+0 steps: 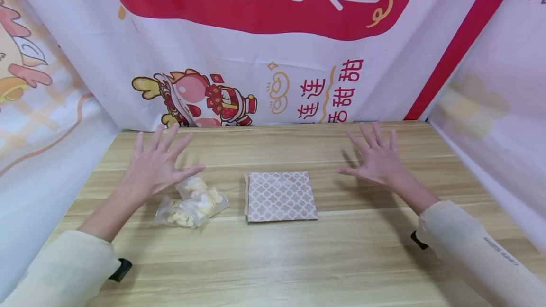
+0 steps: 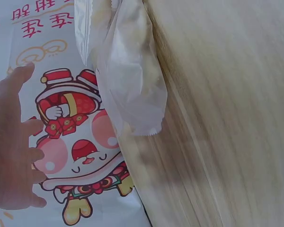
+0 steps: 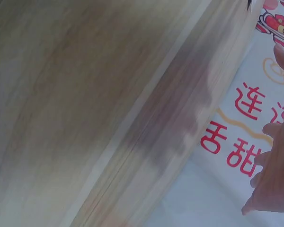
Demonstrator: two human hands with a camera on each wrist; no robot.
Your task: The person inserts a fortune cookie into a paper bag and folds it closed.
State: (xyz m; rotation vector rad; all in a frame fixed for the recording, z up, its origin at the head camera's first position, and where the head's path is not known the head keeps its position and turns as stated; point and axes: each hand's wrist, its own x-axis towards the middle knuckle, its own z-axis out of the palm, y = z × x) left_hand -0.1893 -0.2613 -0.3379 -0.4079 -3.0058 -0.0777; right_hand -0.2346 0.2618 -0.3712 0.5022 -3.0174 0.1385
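Both hands are held out over the wooden table with fingers spread and nothing in them. The left hand is nearest to a small cluster of clear plastic packets with pale pieces inside; its thumb points toward them. In the left wrist view a packet shows large at the top, apart from that hand. Between the hands lies a flat, folded beige item with a white lattice pattern, perhaps paper or a pouch. To its right, the right hand casts a shadow on the tabletop.
A wooden table fills the lower part of the head view. A white printed cloth with red lettering and cartoon figures hangs at its back edge. Further printed cloths line the left side and the right side.
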